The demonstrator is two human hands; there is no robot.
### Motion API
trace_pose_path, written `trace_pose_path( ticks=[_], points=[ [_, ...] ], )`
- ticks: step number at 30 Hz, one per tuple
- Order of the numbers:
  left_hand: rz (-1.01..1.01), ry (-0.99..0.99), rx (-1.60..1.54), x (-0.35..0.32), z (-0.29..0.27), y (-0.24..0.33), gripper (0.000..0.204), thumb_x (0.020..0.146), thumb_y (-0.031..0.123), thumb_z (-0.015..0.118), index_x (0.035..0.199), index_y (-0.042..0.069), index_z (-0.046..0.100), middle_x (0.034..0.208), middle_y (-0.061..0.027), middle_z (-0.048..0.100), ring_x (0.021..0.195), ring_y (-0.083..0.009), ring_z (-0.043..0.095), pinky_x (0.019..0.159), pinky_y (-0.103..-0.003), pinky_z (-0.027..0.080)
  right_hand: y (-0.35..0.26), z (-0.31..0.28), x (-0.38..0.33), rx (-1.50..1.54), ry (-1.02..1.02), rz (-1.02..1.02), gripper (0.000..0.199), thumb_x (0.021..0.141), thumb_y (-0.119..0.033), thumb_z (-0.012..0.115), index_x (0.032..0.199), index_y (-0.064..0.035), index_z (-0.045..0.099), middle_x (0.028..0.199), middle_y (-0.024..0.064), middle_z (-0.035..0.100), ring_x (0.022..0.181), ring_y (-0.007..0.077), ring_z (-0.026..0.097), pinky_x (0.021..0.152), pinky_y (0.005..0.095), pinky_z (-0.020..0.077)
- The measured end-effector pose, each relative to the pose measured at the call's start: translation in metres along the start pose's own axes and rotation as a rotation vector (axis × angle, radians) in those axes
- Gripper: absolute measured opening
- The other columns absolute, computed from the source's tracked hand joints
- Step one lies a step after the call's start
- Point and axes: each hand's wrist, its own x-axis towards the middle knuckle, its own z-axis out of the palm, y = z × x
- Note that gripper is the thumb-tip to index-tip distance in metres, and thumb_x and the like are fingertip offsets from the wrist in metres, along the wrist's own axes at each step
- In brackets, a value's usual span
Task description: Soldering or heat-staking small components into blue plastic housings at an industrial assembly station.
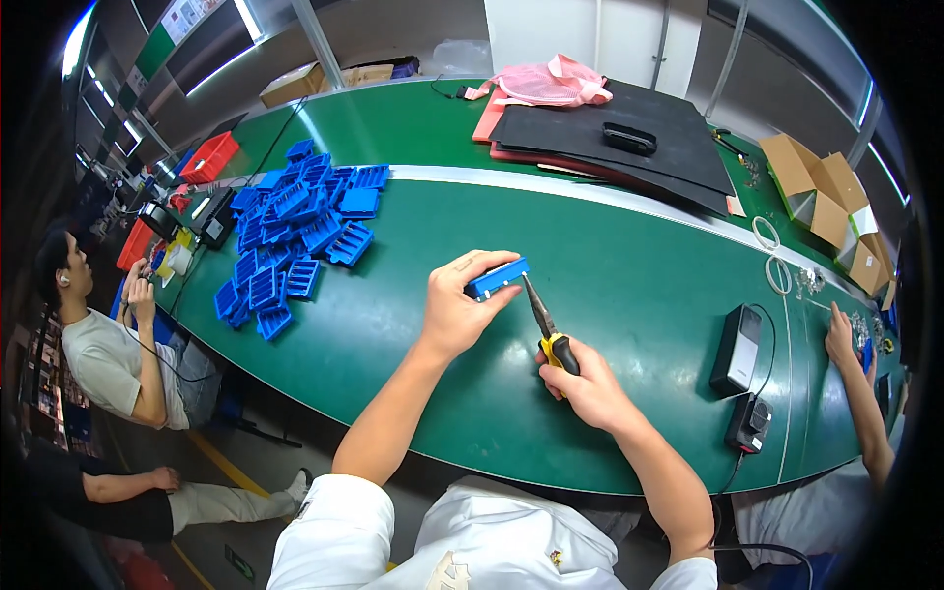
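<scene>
My left hand (460,307) grips a small blue plastic part (498,278) between thumb and fingers, held above the green table. A pair of needle-nose pliers (542,320) with yellow and black handles is in my closed right hand (587,382). The tips of the pliers meet the right end of the blue part; whether they grip anything there is too small to tell. Left of my hands, a heap of blue slotted plastic parts (295,211) lies on the table.
Black and red sheets (590,147) carry a pink mesh bag (556,81) and a black case (629,139) at the back. A black device (736,351) with cables lies right. Open cardboard boxes (821,187) stand far right. People work at the left and right.
</scene>
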Motion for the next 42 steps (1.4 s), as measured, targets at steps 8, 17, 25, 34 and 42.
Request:
trace_pose_path(
  ticks=[8,17,25,34,42],
  points=[
    [0.049,0.064,0.047,-0.003,0.001,0.0,0.029,0.071,-0.003,0.074,0.099,0.002,0.07,0.09,-0.0109,0.069,0.08,-0.0201,0.067,0.072,-0.028,0.052,-0.001,-0.001,-0.002,-0.105,0.002,-0.016,0.011,0.082,-0.006,0.056,0.092,-0.0035,0.052,0.068,0.0008,0.051,0.059,0.0087,0.048,0.052,0.0251,0.038],
    [0.092,0.021,0.054,0.0,0.001,-0.005,0.033,0.07,-0.004,0.074,0.103,0.002,0.07,0.094,-0.0117,0.069,0.082,-0.0207,0.067,0.073,-0.029,0.052,-0.012,-0.005,-0.01,0.105,-0.091,0.082,0.022,0.083,-0.006,0.053,0.103,0.0022,0.055,0.077,0.0026,0.055,0.066,0.0098,0.053,0.061,0.025,0.0432],
    [0.115,0.013,0.049,-0.004,0.007,-0.003,0.037,0.07,-0.007,0.072,0.105,0.003,0.069,0.096,-0.0125,0.069,0.082,-0.0233,0.067,0.073,-0.03,0.054,-0.01,-0.003,-0.01,-0.154,-0.155,-0.018,0.027,0.079,-0.006,0.053,0.102,0.0056,0.06,0.079,0.0062,0.061,0.07,0.0121,0.055,0.068,0.0274,0.0466],
    [0.087,0.003,0.042,-0.004,0.008,-0.001,0.035,0.068,-0.008,0.073,0.102,0.001,0.07,0.093,-0.0122,0.069,0.081,-0.0213,0.068,0.073,-0.029,0.053,-0.015,-0.003,-0.011,-0.189,-0.134,0.011,0.026,0.079,-0.006,0.056,0.103,0.0047,0.061,0.078,0.0059,0.061,0.07,0.012,0.055,0.067,0.0279,0.0463],
    [0.098,-0.006,0.061,-0.005,0.007,-0.001,0.033,0.069,-0.005,0.073,0.101,0.002,0.07,0.092,-0.0121,0.069,0.081,-0.0214,0.068,0.071,-0.029,0.053,-0.022,0.003,-0.014,-0.191,-0.045,-0.052,0.017,0.082,-0.014,0.055,0.086,0.0024,0.053,0.067,0.0152,0.054,0.063,0.0265,0.054,0.061,0.0391,0.0418]
  ],
)
